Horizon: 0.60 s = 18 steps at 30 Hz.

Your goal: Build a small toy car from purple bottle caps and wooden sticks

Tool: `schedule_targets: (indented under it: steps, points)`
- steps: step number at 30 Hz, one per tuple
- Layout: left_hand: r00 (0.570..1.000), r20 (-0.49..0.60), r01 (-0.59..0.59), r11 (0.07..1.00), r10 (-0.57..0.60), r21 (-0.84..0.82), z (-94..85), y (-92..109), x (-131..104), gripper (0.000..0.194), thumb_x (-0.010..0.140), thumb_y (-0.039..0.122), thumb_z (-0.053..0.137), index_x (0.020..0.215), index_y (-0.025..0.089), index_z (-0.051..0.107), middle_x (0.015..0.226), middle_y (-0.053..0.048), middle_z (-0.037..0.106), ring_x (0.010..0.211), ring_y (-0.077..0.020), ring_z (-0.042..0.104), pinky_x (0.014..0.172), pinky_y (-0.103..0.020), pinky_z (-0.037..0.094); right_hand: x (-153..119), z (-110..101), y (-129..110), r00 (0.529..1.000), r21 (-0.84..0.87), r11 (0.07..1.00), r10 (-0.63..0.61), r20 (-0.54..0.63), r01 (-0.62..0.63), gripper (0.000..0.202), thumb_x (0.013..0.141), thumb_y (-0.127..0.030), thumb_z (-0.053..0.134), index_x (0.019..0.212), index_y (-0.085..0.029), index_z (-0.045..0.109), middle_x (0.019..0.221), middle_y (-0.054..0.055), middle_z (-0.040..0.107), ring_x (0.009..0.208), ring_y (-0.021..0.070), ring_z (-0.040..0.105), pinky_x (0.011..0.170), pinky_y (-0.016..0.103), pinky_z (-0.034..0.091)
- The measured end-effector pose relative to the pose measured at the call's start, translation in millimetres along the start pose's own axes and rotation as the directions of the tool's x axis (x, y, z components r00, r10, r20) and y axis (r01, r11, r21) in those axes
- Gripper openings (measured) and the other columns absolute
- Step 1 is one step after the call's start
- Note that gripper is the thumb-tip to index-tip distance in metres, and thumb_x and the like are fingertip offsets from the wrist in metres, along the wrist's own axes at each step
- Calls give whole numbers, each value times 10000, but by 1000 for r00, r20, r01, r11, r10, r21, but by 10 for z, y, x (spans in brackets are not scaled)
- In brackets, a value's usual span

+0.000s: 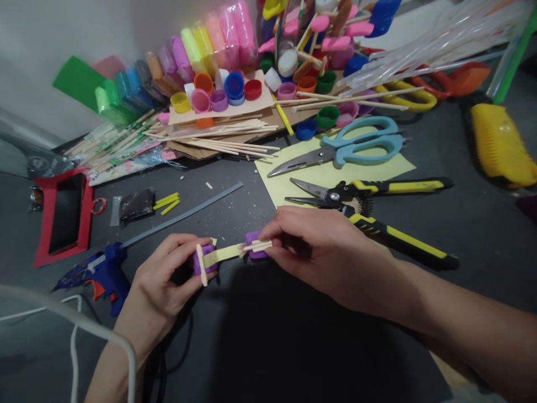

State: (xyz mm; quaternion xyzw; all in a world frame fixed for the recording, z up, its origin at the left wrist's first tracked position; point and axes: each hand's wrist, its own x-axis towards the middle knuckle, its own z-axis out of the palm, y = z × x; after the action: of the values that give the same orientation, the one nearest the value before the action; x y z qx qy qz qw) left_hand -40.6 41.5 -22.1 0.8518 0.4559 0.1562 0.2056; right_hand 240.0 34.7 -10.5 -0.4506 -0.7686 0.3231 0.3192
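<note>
My left hand [159, 282] is closed around a small purple block [212, 268], fingers above and thumb below. A short wooden stick [202, 265] lies across that block. From it a narrow yellow paper strip [226, 254] runs right towards a second purple piece [253, 237]. My right hand [323, 252] pinches some short, thin wooden sticks [259, 246] over this second piece. The right fingertips partly hide the piece and the stick ends, so I cannot tell whether they also grip the purple piece.
Blue-handled scissors [369, 143] and yellow-black pruning shears [394, 186] lie beyond my right hand, partly on yellow paper [268, 182]. A blue glue gun [107, 271] and a white cable [104, 330] are at left. Skewers [235, 146], bottle caps [201, 102] and clay packs [193, 50] crowd the back.
</note>
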Motion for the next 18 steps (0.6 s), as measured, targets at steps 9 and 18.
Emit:
schedule_targets:
  steps: [9, 18]
  points:
    - [1000, -4, 6, 1000, -6, -7, -1, 16, 4, 343, 856, 255, 711, 1194, 247, 655, 1085, -43, 669, 946, -189, 686, 783, -269, 540, -16, 9, 17, 1000, 12, 1000, -19, -9, 19, 146, 822, -41, 601, 861, -161, 675, 737, -24, 606, 590, 88, 476, 584, 216, 351]
    - [998, -54, 25, 1000, -24, 18, 36, 16, 41, 354, 866, 272, 698, 1214, 219, 650, 1117, -57, 664, 976, -195, 677, 808, -283, 533, 8, 9, 17, 1000, -3, 1000, 23, -5, -23, 146, 819, -48, 602, 850, -168, 679, 721, -31, 593, 605, 95, 480, 593, 218, 348]
